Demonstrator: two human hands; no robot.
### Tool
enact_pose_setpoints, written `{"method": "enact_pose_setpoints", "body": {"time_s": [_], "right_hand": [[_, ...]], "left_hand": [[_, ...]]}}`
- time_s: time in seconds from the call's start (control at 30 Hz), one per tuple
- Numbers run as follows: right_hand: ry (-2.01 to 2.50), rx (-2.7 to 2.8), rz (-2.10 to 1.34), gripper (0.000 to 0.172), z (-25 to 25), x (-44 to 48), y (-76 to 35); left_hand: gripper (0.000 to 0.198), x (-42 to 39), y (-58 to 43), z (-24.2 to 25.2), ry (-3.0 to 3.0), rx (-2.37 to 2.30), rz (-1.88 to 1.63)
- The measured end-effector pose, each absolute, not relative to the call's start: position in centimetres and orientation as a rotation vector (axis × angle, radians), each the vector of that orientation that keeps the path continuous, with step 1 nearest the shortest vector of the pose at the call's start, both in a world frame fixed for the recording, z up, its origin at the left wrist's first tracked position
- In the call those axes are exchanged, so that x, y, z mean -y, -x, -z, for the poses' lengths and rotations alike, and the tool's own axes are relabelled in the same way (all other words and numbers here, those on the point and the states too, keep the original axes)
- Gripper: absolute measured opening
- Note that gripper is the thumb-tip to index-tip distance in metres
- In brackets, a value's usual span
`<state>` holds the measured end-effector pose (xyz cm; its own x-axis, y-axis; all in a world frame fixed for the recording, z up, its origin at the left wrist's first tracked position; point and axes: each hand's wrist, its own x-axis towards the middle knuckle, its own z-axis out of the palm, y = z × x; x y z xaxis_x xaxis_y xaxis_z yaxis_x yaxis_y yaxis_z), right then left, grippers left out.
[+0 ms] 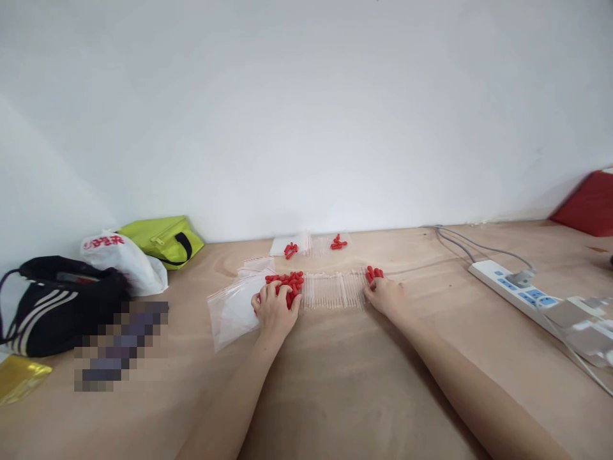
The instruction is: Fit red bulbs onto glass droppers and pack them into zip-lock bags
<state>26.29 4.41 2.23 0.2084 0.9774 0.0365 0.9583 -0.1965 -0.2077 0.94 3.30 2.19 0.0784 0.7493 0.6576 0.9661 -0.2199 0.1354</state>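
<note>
A row of thin clear tubes [332, 291] lies side by side on the wooden table [335, 383], with red caps [287, 281] bunched at its left end and more red caps [374, 273] at its right end. My left hand [274, 312] rests curled on the left end, fingers over the red caps. At the right end, my right hand [385, 295] presses with its fingers bent. Clear zip bags [232, 306] lie just left of my left hand. Farther back sit two smaller piles of red-capped tubes [290, 250] [338, 242].
At the left stand a black striped bag [57, 306], a white plastic bag [122, 259] and a lime green pouch [163, 239]. A white power strip [512, 287] with cables and adapters runs along the right. A red object [589, 204] sits far right by the wall.
</note>
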Motion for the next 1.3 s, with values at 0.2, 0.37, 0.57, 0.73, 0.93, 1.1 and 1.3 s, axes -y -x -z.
{"method": "enact_pose_setpoints", "body": {"time_s": [0.2, 0.37, 0.57, 0.73, 0.93, 1.1, 1.3], "right_hand": [[2.378, 1.812, -0.275, 0.028, -2.7, -4.4, -25.7], [2.343, 1.788, -0.309, 0.028, -2.6, -4.5, -25.9], [2.244, 1.776, -0.200, 0.028, -1.8, -4.1, -26.6], [1.794, 1.936, -0.132, 0.023, -0.5, -2.0, -27.5], [1.314, 2.271, -0.097, 0.021, 0.0, 0.9, -27.7], [1.263, 2.298, -0.148, 0.020, -0.6, 1.3, -27.3], [1.276, 2.252, -0.227, 0.020, -1.3, 1.0, -24.8]], "left_hand": [[0.014, -3.7, -1.5, -2.3, 1.957, 1.801, 0.853], [0.012, -3.4, -1.5, -2.4, 1.925, 1.784, 0.960], [0.010, -0.5, -1.3, -2.4, 2.081, 1.602, 1.183], [0.012, 1.7, -0.6, -2.0, 2.546, 1.432, 1.093], [0.009, 1.9, -0.2, -2.0, 2.712, 1.511, 0.974], [0.016, 2.0, -0.6, -2.4, 2.746, 1.533, 0.967], [0.008, 1.3, -1.5, -1.5, 2.786, 1.517, 0.976]]}}
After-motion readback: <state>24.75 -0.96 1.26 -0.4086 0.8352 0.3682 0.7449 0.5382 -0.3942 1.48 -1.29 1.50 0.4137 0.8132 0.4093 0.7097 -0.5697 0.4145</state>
